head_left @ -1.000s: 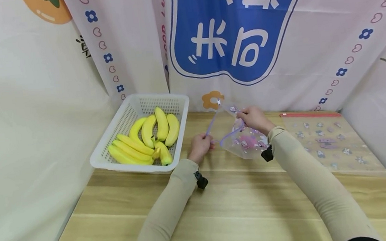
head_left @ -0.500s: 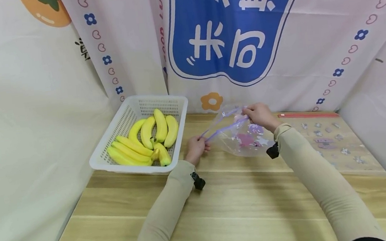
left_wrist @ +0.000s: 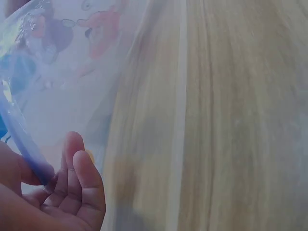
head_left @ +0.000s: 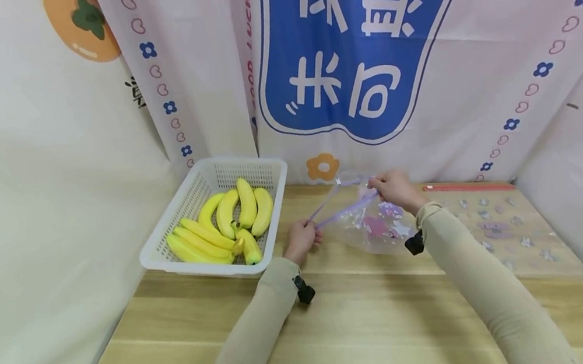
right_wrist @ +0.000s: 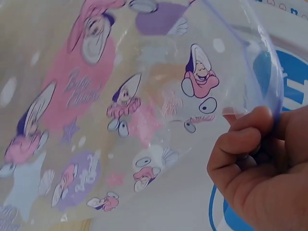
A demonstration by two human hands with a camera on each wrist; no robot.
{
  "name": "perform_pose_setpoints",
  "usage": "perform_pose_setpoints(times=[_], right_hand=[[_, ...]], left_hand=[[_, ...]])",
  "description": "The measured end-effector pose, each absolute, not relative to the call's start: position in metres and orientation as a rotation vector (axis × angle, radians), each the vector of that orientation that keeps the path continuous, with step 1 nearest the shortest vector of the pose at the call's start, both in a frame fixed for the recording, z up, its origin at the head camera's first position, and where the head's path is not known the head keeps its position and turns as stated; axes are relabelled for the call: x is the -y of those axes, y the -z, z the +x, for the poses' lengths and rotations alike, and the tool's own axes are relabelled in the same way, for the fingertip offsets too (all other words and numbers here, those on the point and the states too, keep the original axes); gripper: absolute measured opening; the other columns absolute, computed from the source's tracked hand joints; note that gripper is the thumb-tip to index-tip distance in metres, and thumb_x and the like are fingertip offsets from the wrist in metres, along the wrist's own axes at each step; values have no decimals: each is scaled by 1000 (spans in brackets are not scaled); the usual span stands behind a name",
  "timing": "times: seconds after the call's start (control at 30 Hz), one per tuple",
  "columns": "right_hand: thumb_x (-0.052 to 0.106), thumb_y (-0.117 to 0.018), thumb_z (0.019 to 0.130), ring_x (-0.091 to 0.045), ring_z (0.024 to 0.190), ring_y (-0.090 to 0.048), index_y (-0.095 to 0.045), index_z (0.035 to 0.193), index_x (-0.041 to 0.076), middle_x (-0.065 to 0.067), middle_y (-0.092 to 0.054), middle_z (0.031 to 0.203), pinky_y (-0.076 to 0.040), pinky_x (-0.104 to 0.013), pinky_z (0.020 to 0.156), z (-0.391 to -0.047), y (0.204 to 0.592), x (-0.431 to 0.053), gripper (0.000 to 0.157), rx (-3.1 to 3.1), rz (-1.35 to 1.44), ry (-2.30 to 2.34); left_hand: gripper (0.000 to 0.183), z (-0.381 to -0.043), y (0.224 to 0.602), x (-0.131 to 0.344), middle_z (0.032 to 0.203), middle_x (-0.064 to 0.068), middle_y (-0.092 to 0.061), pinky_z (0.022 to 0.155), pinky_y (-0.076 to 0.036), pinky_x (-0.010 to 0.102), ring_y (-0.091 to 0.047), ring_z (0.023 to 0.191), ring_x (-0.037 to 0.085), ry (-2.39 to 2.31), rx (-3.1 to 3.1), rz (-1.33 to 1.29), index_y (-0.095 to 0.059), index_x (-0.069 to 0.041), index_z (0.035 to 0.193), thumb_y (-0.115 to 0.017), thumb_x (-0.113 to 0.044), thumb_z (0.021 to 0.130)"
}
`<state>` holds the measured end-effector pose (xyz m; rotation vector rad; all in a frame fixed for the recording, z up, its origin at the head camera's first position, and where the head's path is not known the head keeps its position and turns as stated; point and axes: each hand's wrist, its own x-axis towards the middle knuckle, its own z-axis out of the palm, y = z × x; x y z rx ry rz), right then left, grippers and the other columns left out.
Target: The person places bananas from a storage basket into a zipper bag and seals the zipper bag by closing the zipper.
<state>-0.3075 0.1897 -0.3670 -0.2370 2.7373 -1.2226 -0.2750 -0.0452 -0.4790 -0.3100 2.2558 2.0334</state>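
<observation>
A clear zip bag printed with pink and purple cartoon figures hangs between both hands, its purple-edged mouth spread apart. At the near left corner of that mouth, my left hand pinches the edge between thumb and finger; the left wrist view shows its other fingers loosely bent. My right hand grips the opposite end of the rim with curled fingers, and in the right wrist view the printed bag stretches away from it. Nothing shows inside the bag.
Left of the hands stands a white plastic basket holding several yellow bananas. A second clear printed bag with a red zip lies flat at the right on the wooden table. A printed cloth hangs behind.
The right hand has moved slightly right, drawing the bag's mouth into a longer, narrower opening. The left hand keeps its pinch. The head view has tilted a little upward.
</observation>
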Motion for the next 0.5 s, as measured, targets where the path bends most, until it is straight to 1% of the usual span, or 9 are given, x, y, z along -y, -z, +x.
perform_pose_setpoints(times=[0.13,0.23,0.37,0.5], right_hand=[[21,-48,99,-11,47,-39,-61,71,1,2,-48,53,-32,-24,45,-302,376,-179,36,-2787,-309,1148],[20,-50,98,-12,47,-38,-53,62,4,-1,-48,51,-32,-26,46,-300,379,-171,40,-2819,-351,1157],[19,-49,98,-12,44,-38,-52,60,5,-1,-45,49,-34,-26,46,-301,381,-167,41,-2807,-373,1183],[21,-49,99,-11,42,-34,-49,61,5,1,-41,48,-30,-25,42,-302,382,-167,41,-2789,-371,1200]], left_hand=[[22,-269,481,42,72,11,-62,56,-55,28,-60,56,14,-2015,-2259,-258,-61,7,98,-45,-9,94],[24,-268,473,40,82,11,-63,61,-53,28,-60,65,15,-1926,-2349,-199,-61,4,104,-49,-14,93],[33,-267,453,37,101,11,-62,71,-50,30,-59,86,21,-1746,-2468,-112,-59,0,116,-49,-23,94],[44,-267,432,35,122,15,-57,88,-47,38,-55,109,28,-1635,-2486,-15,-51,0,129,-49,-29,96]])
